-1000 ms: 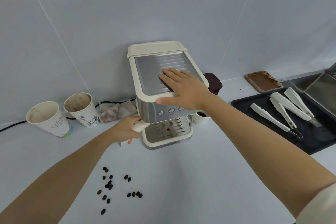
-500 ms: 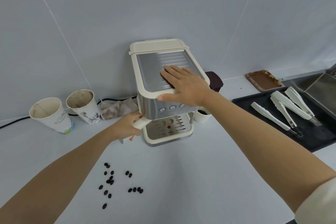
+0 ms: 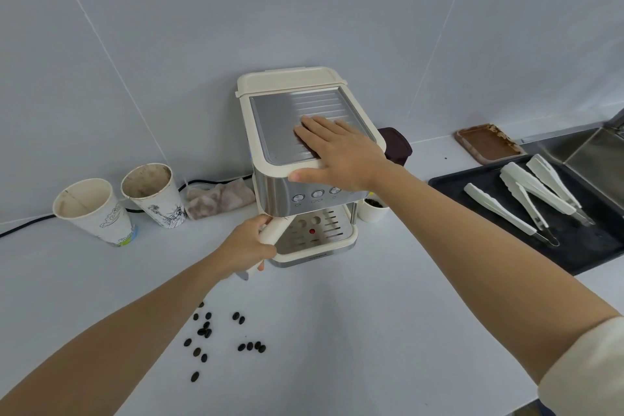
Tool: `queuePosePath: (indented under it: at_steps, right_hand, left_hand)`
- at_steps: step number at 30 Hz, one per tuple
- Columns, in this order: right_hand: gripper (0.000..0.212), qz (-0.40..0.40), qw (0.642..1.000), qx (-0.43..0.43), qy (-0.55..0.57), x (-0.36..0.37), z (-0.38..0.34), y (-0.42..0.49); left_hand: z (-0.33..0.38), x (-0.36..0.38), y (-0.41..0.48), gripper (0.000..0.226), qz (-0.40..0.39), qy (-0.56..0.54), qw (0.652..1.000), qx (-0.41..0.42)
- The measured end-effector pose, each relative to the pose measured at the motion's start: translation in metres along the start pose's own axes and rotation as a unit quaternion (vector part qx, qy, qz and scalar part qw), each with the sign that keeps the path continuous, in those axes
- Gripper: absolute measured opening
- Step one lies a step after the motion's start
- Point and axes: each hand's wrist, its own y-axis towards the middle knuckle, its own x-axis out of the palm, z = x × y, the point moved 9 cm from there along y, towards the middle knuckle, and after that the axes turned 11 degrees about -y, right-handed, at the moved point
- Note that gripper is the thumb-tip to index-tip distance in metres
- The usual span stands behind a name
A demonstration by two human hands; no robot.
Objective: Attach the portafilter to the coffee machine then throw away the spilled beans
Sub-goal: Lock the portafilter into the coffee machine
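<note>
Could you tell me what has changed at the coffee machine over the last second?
Very little. The left hand, closed on the portafilter handle, has drawn the handle slightly toward the front of the coffee machine. The right hand stays flat on the machine's top, bracing it. The spilled beans lie untouched on the counter, and the paper cups have not moved.

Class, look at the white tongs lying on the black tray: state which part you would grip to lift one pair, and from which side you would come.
Grip the nearest tongs across both white arms, midway along, coming from above. They lie flat on the tray, so only the top is open, and the thin metal tips offer little hold.
</note>
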Motion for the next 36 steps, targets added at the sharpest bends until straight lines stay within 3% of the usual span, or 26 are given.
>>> queuePosePath:
  at_steps: [7,16,25,36]
  right_hand:
    - [0.08,0.0,1.0,-0.001,-0.003,-0.001,-0.001,0.0]
    - [0.081,0.004,1.0,-0.006,-0.011,0.002,0.0,0.002]
    - [0.081,-0.002,1.0,-0.012,-0.014,0.003,-0.002,0.002]
    - [0.079,0.01,0.999,-0.014,-0.03,0.0,-0.005,0.0]
  left_hand:
    - [-0.006,0.04,-0.013,0.047,0.006,-0.122,0.991,-0.059]
    - [-0.01,0.078,-0.017,0.047,0.023,-0.339,0.934,-0.108]
    - [-0.003,0.094,-0.018,0.034,0.115,-0.337,0.928,-0.11]
    - [0.007,0.103,-0.02,0.035,0.18,-0.314,0.926,-0.107]
